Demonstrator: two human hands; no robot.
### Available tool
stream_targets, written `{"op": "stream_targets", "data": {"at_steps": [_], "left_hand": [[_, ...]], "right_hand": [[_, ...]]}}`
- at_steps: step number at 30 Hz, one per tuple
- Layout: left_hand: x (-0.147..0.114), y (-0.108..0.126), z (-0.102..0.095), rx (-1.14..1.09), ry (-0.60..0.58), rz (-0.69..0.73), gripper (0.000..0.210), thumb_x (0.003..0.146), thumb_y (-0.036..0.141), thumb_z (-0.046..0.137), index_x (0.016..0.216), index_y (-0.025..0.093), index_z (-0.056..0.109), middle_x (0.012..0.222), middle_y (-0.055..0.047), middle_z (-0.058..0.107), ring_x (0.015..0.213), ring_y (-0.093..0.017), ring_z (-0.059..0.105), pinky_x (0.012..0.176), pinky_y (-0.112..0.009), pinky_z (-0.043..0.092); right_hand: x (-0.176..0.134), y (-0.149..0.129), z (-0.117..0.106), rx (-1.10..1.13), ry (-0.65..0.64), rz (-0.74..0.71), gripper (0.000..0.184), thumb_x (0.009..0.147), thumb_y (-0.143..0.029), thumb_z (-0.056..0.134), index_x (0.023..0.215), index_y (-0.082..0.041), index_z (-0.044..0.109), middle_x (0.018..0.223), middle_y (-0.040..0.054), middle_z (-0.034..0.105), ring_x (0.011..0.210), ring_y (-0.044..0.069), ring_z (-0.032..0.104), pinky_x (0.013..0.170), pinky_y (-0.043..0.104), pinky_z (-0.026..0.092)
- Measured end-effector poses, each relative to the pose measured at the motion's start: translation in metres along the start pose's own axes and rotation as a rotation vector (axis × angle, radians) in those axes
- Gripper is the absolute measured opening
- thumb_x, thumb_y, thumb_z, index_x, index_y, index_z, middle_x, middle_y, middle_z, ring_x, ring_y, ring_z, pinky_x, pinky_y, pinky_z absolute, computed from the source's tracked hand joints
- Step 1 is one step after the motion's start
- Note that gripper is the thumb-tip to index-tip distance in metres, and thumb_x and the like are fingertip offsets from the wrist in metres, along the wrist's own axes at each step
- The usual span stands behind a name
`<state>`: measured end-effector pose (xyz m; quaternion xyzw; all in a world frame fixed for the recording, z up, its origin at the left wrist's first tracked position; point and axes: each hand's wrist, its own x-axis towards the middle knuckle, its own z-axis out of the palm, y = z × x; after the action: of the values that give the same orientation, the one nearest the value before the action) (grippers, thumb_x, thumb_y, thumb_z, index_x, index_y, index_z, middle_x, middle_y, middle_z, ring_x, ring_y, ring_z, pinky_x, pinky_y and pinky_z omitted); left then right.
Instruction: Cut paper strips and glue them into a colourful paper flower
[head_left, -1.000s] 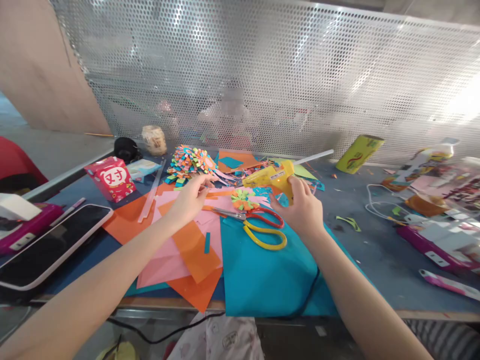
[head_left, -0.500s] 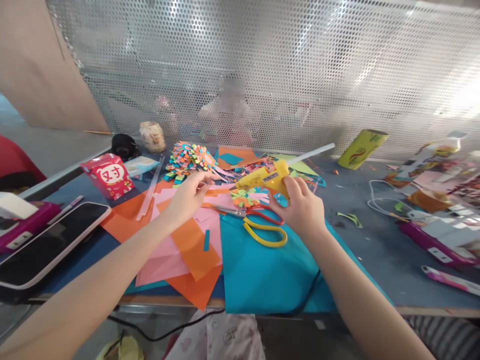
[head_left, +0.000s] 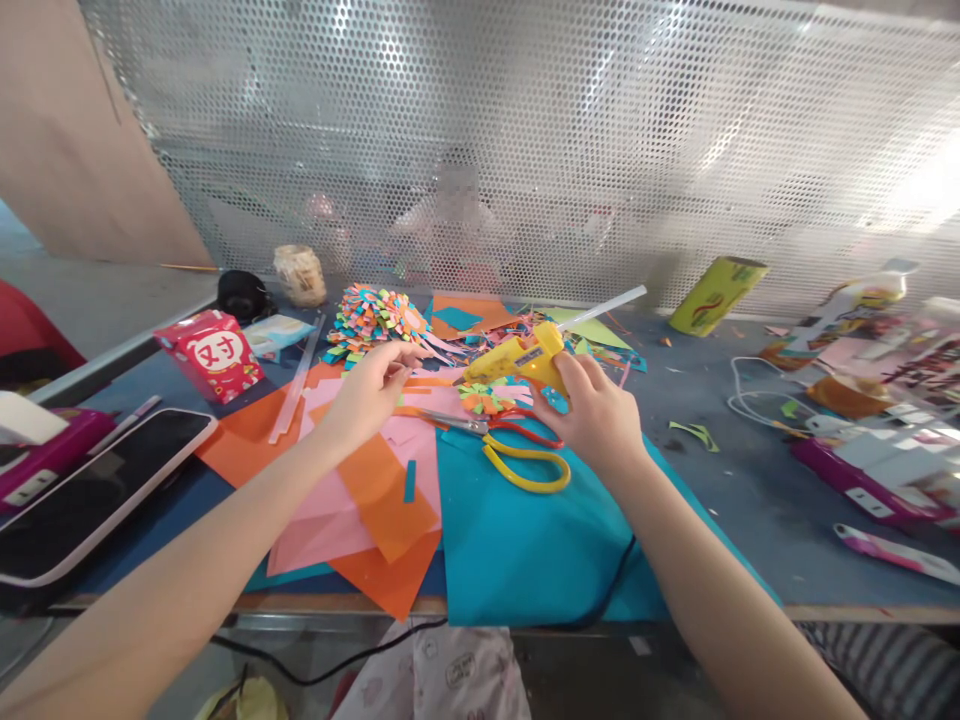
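Yellow-handled scissors [head_left: 517, 455] under the glue gun [head_left: 517, 358]; paper flower [head_left: 484, 399] between.

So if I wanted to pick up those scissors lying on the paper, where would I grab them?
Probably by the looped handles of the scissors, the yellow one nearest you, coming from above on the near side. They lie flat on the teal sheet with blades pointing left, and the right hand, holding the glue gun, crowds the far side.
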<state>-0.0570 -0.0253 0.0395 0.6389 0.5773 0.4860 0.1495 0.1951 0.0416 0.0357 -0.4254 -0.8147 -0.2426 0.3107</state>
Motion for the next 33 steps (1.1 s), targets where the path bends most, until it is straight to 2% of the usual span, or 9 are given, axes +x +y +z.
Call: {"op": "stream_targets", "data": {"at_steps": [14, 24, 33], "left_hand": [[-0.003, 0.009, 0.000, -0.075, 0.008, -0.017, 0.019, 0.080, 0.014, 0.046, 0.094, 0.017, 0.059, 0.102, -0.006, 0.065, 0.091, -0.016, 0.061, 0.085, -0.033, 0.047], [-0.002, 0.010, -0.003, -0.068, -0.001, -0.014, 0.016, 0.081, 0.023, 0.049, 0.093, 0.017, 0.059, 0.102, -0.007, 0.066, 0.092, -0.017, 0.061, 0.082, -0.032, 0.048], [-0.001, 0.010, -0.003, -0.088, 0.004, -0.037, 0.018, 0.079, 0.020, 0.050, 0.095, 0.016, 0.058, 0.104, -0.008, 0.065, 0.085, -0.016, 0.061, 0.075, -0.029, 0.049]], "right_hand": [[0.000, 0.000, 0.001, -0.002, 0.008, 0.003, 0.037, 0.086, -0.042, 0.043, 0.109, -0.016, 0.056, 0.099, 0.0114, 0.064, 0.078, 0.020, 0.061, 0.044, 0.023, 0.028], [-0.001, 0.000, 0.003, 0.028, -0.010, -0.011, 0.038, 0.086, -0.042, 0.043, 0.111, -0.017, 0.057, 0.099, 0.0110, 0.063, 0.075, 0.019, 0.060, 0.046, 0.023, 0.035], [-0.001, -0.002, -0.001, 0.040, 0.025, -0.042, 0.037, 0.086, -0.041, 0.043, 0.110, -0.017, 0.056, 0.097, 0.0099, 0.065, 0.072, 0.018, 0.060, 0.044, 0.023, 0.032]]}}
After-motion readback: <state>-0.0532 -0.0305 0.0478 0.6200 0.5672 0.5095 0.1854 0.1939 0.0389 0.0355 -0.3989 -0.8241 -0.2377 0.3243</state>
